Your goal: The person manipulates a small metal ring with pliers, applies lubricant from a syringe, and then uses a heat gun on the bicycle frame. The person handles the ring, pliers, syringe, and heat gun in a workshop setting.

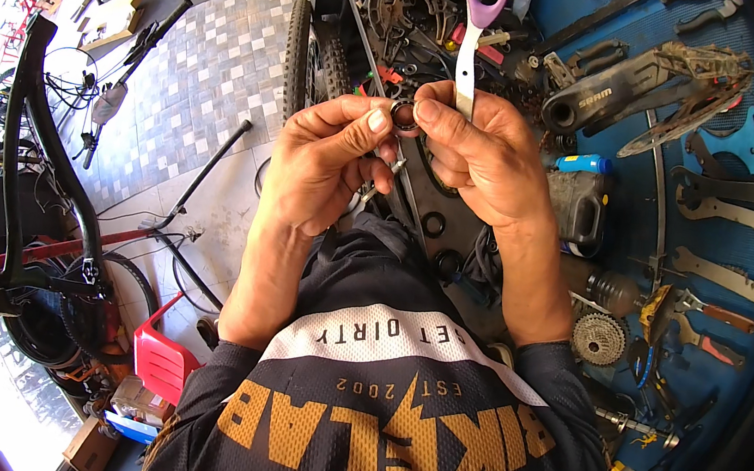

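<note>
My left hand (325, 160) pinches a small dark metal ring (399, 119), which looks like a bearing, between thumb and fingertips. A small silver pointed piece (398, 165) shows at its lower fingers; its kind is unclear. My right hand (484, 155) is closed around purple-handled scissors (467, 69), with the handle up and the lower blade hidden in the fingers. Its thumb and fingertip touch the ring's right side. Both hands are raised in front of my chest, close together, above the work tray.
Bike parts crowd the tray (367, 34) beyond my hands. At right, a crank arm (597, 98), a dark bottle (582, 208), a cassette (599, 339) and several wrenches (728, 215) lie on or hang by a blue surface. A bike frame (30, 140) and red chair (163, 355) stand left.
</note>
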The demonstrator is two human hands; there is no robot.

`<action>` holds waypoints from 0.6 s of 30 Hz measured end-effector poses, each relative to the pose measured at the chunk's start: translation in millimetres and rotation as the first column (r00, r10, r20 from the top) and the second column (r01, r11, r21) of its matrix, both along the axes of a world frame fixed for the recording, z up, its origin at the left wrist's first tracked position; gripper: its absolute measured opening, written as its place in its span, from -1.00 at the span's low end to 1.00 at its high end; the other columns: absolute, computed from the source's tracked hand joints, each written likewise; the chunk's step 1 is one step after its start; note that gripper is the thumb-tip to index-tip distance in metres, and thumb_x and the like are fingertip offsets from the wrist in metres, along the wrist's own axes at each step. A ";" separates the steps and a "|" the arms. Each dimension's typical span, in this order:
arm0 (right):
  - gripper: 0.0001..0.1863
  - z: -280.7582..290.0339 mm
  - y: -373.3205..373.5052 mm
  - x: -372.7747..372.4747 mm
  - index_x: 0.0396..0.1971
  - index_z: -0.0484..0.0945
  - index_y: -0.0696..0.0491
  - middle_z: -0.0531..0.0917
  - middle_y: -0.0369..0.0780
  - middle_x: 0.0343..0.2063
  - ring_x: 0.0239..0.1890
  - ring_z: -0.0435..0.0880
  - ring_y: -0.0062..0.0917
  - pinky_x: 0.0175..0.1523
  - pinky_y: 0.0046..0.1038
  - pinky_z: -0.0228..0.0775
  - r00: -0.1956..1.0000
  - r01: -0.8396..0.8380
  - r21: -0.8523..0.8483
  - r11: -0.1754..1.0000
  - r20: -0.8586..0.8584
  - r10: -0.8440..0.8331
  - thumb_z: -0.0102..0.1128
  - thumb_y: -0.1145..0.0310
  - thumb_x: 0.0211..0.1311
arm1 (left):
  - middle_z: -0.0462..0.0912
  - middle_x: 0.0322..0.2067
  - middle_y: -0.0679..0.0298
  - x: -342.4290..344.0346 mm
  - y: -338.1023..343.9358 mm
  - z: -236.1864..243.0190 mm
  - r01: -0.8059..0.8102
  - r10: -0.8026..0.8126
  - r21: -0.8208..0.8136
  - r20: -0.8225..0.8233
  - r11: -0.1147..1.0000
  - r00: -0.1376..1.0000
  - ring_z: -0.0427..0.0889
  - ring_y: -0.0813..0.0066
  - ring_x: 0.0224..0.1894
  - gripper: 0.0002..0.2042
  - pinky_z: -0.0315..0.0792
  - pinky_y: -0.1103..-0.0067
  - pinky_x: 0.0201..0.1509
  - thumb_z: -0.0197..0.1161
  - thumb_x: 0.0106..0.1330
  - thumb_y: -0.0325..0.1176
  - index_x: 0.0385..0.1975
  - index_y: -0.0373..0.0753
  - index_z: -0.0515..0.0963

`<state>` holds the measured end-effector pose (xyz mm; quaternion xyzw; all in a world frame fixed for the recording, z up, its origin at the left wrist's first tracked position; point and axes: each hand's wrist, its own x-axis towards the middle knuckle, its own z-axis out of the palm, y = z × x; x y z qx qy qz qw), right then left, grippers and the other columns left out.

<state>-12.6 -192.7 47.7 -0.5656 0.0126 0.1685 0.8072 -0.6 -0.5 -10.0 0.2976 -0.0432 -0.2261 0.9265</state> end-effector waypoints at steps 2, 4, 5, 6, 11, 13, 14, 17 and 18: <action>-0.79 0.6 0.8 -1.4 -0.21 0.65 0.07 0.48 -0.50 -0.55 -0.66 0.24 -0.88 -0.60 -0.71 -0.03 0.999 0.028 0.000 1.000 -0.019 -0.028 0.35 0.23 0.40 | 0.75 -0.18 0.01 0.9 0.5 0.1 0.013 -0.012 0.011 -0.017 1.000 1.000 0.69 0.44 -0.30 -0.81 0.67 0.55 -0.42 0.22 0.48 -0.48 -0.01 -0.39 0.64; -0.78 0.5 1.3 -1.2 -0.19 0.64 0.08 0.49 -0.50 -0.54 -0.67 0.23 -0.88 -0.60 -0.71 -0.03 0.999 0.030 0.005 1.000 -0.023 -0.029 0.35 0.23 0.40 | 0.75 -0.19 0.07 0.9 1.5 1.2 0.028 -0.028 -0.014 -0.039 1.000 0.999 0.71 0.46 -0.32 -0.82 0.69 0.55 -0.40 0.25 0.45 -0.52 -0.03 -0.41 0.65; -0.78 0.2 1.5 -1.0 -0.18 0.64 0.08 0.50 -0.49 -0.54 -0.67 0.23 -0.88 -0.60 -0.71 -0.03 0.999 0.031 0.010 0.999 -0.021 -0.031 0.35 0.23 0.40 | 0.75 -0.19 0.09 0.9 1.8 1.9 0.033 -0.033 -0.019 -0.040 0.999 0.999 0.71 0.47 -0.34 -0.83 0.70 0.55 -0.39 0.27 0.44 -0.54 -0.04 -0.42 0.65; -0.77 -0.2 1.7 -0.8 -0.17 0.63 0.09 0.50 -0.49 -0.54 -0.68 0.23 -0.88 -0.61 -0.71 -0.03 0.999 0.029 0.022 0.999 -0.029 -0.029 0.34 0.23 0.40 | 0.75 -0.20 0.10 0.8 1.2 2.5 0.023 -0.024 -0.020 -0.052 1.000 0.998 0.71 0.47 -0.33 -0.83 0.70 0.55 -0.39 0.26 0.43 -0.55 -0.04 -0.42 0.65; -0.75 -5.2 4.7 -2.1 -0.14 0.61 0.10 0.48 -0.50 -0.56 -0.70 0.21 -0.88 -0.61 -0.70 -0.02 0.998 0.053 0.067 0.996 -0.029 -0.051 0.33 0.23 0.42 | 0.74 -0.25 0.14 -1.7 -3.8 4.3 -0.056 0.056 -0.023 -0.033 0.998 0.998 0.71 0.49 -0.33 -0.83 0.69 0.55 -0.39 0.26 0.42 -0.59 -0.04 -0.42 0.64; -0.76 -7.7 6.3 -2.7 -0.15 0.61 0.10 0.47 -0.51 -0.56 -0.70 0.21 -0.87 -0.61 -0.69 -0.01 0.998 0.062 0.051 0.997 -0.034 -0.060 0.32 0.23 0.43 | 0.74 -0.27 0.15 -2.1 -5.3 3.9 -0.066 0.064 -0.054 -0.050 0.996 0.997 0.71 0.50 -0.35 -0.83 0.68 0.55 -0.41 0.26 0.41 -0.59 -0.06 -0.43 0.64; -0.77 -8.8 7.0 -2.8 -0.16 0.62 0.09 0.46 -0.51 -0.57 -0.70 0.21 -0.87 -0.61 -0.69 -0.01 0.997 0.067 0.046 0.997 -0.031 -0.066 0.32 0.23 0.43 | 0.73 -0.28 0.16 -2.1 -5.7 3.4 -0.074 0.071 -0.065 -0.047 0.995 0.996 0.71 0.51 -0.35 -0.84 0.67 0.56 -0.41 0.27 0.41 -0.60 -0.06 -0.43 0.64; -0.79 -11.0 9.1 -2.3 -0.17 0.62 0.07 0.48 -0.51 -0.56 -0.69 0.25 -0.87 -0.60 -0.69 0.03 0.995 0.092 0.010 0.996 -0.028 -0.091 0.31 0.23 0.43 | 0.70 -0.29 0.20 -0.6 -7.1 0.3 -0.089 0.089 0.024 -0.004 0.996 0.996 0.67 0.49 -0.36 -0.84 0.59 0.55 -0.42 0.26 0.43 -0.52 -0.05 -0.38 0.62; -0.79 -11.2 9.6 -2.6 -0.18 0.63 0.07 0.49 -0.50 -0.55 -0.66 0.28 -0.86 -0.58 -0.70 0.07 0.997 0.083 0.005 0.997 0.004 -0.083 0.31 0.23 0.43 | 0.71 -0.28 0.19 -0.3 -7.3 -1.1 -0.096 0.096 0.009 -0.017 0.995 0.995 0.68 0.50 -0.40 -0.84 0.61 0.56 -0.42 0.27 0.42 -0.55 -0.07 -0.40 0.62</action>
